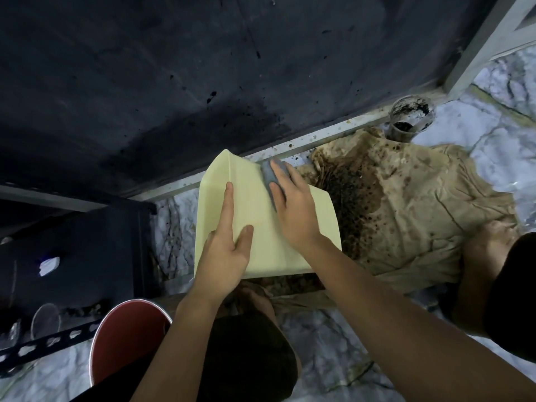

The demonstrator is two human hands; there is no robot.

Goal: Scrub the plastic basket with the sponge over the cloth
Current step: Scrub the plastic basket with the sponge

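A pale yellow plastic basket (255, 216) lies upturned, its smooth underside facing me, over the left edge of a stained beige cloth (412, 204). My left hand (229, 245) rests on the basket with index finger and thumb stretched flat; its other fingers are hidden round the near-left side. My right hand (293, 207) holds a grey sponge (271, 175) and presses it on the basket's far part, near the top edge.
Dark wet grit covers the cloth beside the basket. A dirty clear cup (410, 117) stands at the cloth's far end by a metal sill. A red bucket (127, 338) sits near left, a dark wall ahead, my knees at bottom and right.
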